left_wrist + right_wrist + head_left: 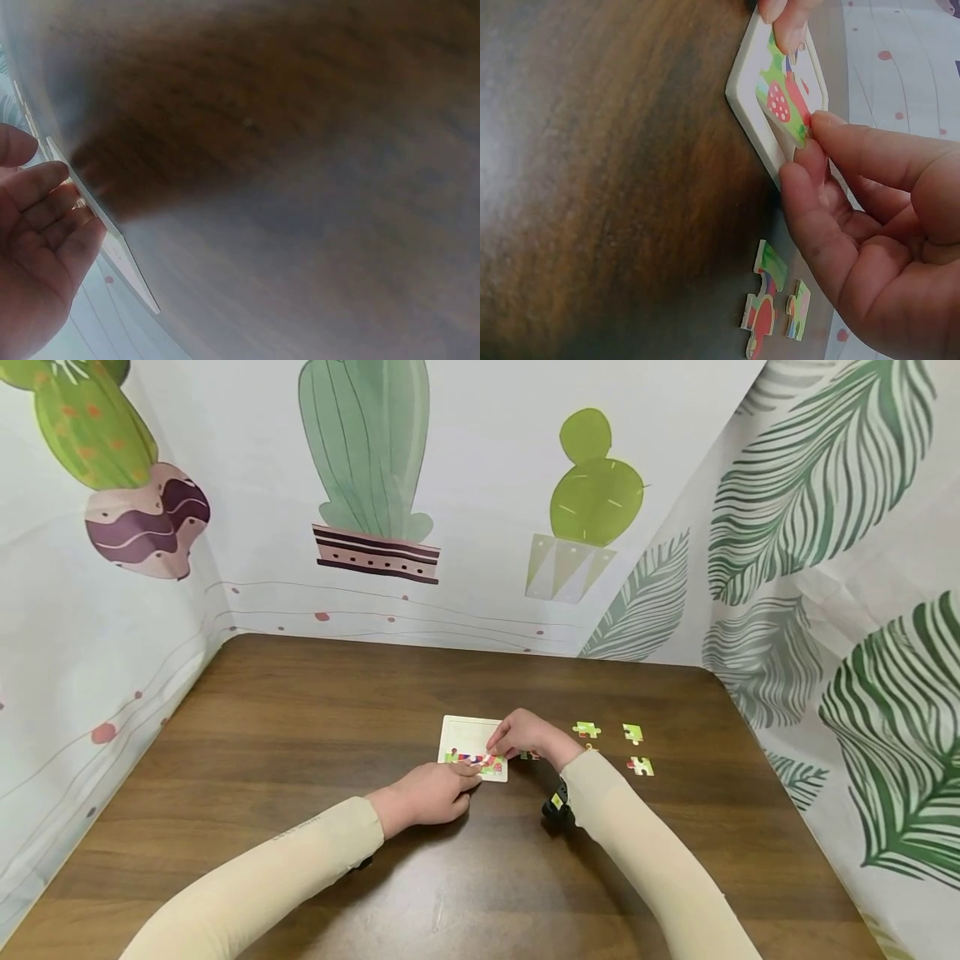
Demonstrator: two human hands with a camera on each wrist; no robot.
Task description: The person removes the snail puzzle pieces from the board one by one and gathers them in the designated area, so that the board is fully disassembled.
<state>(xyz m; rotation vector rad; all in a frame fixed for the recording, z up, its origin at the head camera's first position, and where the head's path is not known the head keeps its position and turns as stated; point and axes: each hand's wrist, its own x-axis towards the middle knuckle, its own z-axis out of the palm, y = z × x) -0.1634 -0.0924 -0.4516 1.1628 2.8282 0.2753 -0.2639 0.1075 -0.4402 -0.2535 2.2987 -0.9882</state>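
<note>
A white puzzle tray [467, 728] lies on the table, with colourful jigsaw pieces along its near side. My left hand [426, 793] reaches in from the left, its extended fingertips resting on those pieces. From the right, my right hand [529, 735] bends over the tray's right edge. In the right wrist view its thumb and finger pinch the corner of a green jigsaw piece [778, 101] with a red, white-dotted shape; that piece tilts up from the tray. The left wrist view shows the left fingers [75, 240] against the tray's edge, the pieces there mostly hidden.
Loose jigsaw pieces lie right of the tray, among them a green one [587, 729], another near the back [633, 733] and one with red [641, 766]. Others are partly hidden by the right hand. A printed cloth [480, 610] stands behind the wooden table [337, 693].
</note>
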